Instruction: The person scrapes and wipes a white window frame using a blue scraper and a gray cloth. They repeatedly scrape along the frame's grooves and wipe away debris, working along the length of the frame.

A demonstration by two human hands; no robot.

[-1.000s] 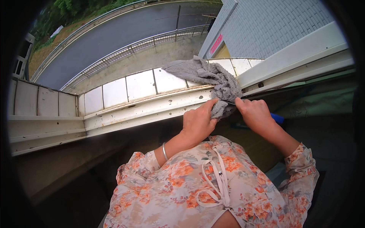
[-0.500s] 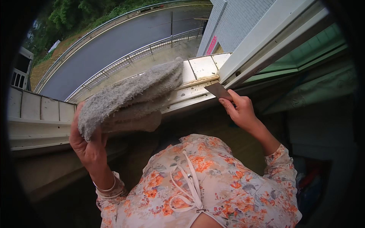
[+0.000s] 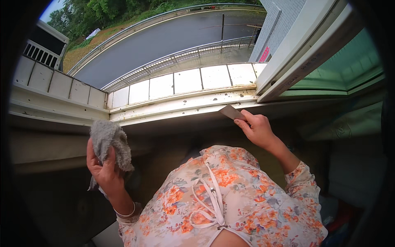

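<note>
My left hand (image 3: 105, 168) is closed round a bunched grey fluffy cloth (image 3: 110, 142). Part of the cloth hangs below the fingers, just this side of the window track's left corner. Between the thumb and fingers of my right hand (image 3: 256, 128) is a flat, dark metal scraper blade (image 3: 231, 112). It points up and left, close to the inner edge of the white window track (image 3: 185, 101). Dark specks and dirt spots lie along the track. Beyond it runs a ledge of white tiles (image 3: 187, 82) with dark joints, stained in places.
At the right a white window frame (image 3: 300, 53) rises beside a greenish glass pane (image 3: 341, 66). An outdoor unit with black slats (image 3: 43, 47) stands at the far left. Outside are a metal railing (image 3: 177, 59), a wet road (image 3: 164, 41) and a brick wall (image 3: 279, 24).
The cloth, spread wide over the sill before, is now bunched and lower in my left hand, uncovering track and tiles. My right hand still holds the blade. The view has shifted.
</note>
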